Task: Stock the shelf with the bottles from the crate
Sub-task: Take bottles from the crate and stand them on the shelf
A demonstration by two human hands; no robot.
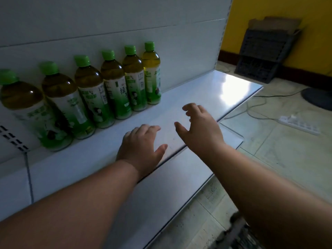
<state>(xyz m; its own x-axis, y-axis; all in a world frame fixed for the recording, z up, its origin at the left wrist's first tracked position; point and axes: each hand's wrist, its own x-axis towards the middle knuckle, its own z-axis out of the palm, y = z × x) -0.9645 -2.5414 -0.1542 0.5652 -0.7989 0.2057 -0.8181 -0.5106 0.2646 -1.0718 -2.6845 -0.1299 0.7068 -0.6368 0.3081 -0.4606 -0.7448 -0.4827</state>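
Several green-tea bottles [115,85] with green caps stand upright in a row along the back panel of the white shelf [224,87], from the far left to about the middle. My left hand [142,148] hovers over the shelf's front edge, fingers apart, holding nothing. My right hand [201,128] is just to its right, also over the shelf, fingers spread and curled, empty. Both hands are in front of the row and apart from the bottles. A dark crate edge [239,229] shows at the bottom, under my right arm, mostly hidden.
A lower white shelf [161,194] juts out below. The tiled floor [287,159] on the right holds a white power strip [300,124] with cables and a dark round base [318,97]. Dark stacked crates [264,54] with cardboard lean on the yellow wall.
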